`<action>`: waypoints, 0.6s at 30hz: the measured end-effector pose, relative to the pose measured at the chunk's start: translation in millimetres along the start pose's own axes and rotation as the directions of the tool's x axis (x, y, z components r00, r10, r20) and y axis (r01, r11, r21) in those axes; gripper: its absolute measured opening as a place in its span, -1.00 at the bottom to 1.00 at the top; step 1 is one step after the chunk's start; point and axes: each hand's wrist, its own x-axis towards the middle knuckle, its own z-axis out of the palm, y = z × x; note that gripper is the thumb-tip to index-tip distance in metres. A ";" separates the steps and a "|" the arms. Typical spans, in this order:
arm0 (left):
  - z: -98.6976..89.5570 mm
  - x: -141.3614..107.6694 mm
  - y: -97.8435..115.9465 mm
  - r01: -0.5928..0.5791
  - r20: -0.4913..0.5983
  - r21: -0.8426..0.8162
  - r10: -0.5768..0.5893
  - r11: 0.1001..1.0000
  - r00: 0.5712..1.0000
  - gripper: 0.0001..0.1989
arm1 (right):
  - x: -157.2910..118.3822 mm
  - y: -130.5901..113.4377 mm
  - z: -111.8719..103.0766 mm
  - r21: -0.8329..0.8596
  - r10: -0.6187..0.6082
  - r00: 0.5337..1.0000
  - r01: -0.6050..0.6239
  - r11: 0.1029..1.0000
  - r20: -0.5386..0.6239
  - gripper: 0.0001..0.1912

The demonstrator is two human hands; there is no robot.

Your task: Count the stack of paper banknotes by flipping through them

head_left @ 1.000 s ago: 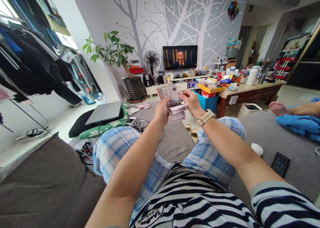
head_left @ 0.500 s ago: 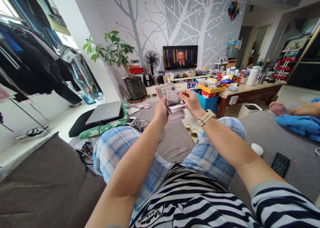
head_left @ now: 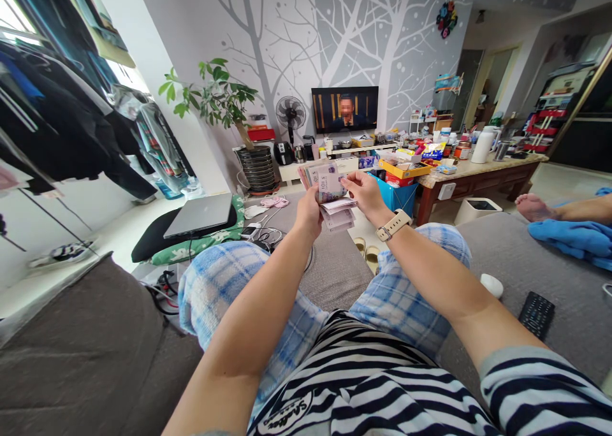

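Observation:
A bundle of banknotes (head_left: 328,180), pale purple with some pinkish and greenish edges at the left, is held up in front of my knees. My left hand (head_left: 310,208) is closed round its left side, with the thumb on the front. Folded ends of several notes hang below, to the right of that hand. On the right edge, my right hand (head_left: 364,194) pinches a note between thumb and fingers. A beige watch (head_left: 393,225) is on my right wrist. The fingers behind the notes are hidden.
A laptop (head_left: 199,217) lies on a cushion at the left, near white cables (head_left: 268,232). To the right on the sofa are a white mouse (head_left: 491,286) and a black remote or keypad (head_left: 536,315). Another person's foot (head_left: 531,206) rests beyond. A cluttered table (head_left: 507,168) stands ahead.
Almost nothing differs. Both hands keep their hold on the banknotes, and the notes' faces have shifted very slightly.

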 end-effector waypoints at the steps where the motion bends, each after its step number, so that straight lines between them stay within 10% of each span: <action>1: 0.1 -0.2 0.1 0.001 -0.003 0.002 -0.001 1.000 1.000 -0.70 | 0.1 0.3 0.0 0.000 -0.001 1.000 0.001 1.000 0.000 -0.79; 18: -1.8 3.5 -2.9 0.003 -0.008 0.009 -0.003 1.000 1.000 -0.71 | 1.5 3.0 0.4 0.028 0.009 1.000 -0.009 1.000 0.024 -0.74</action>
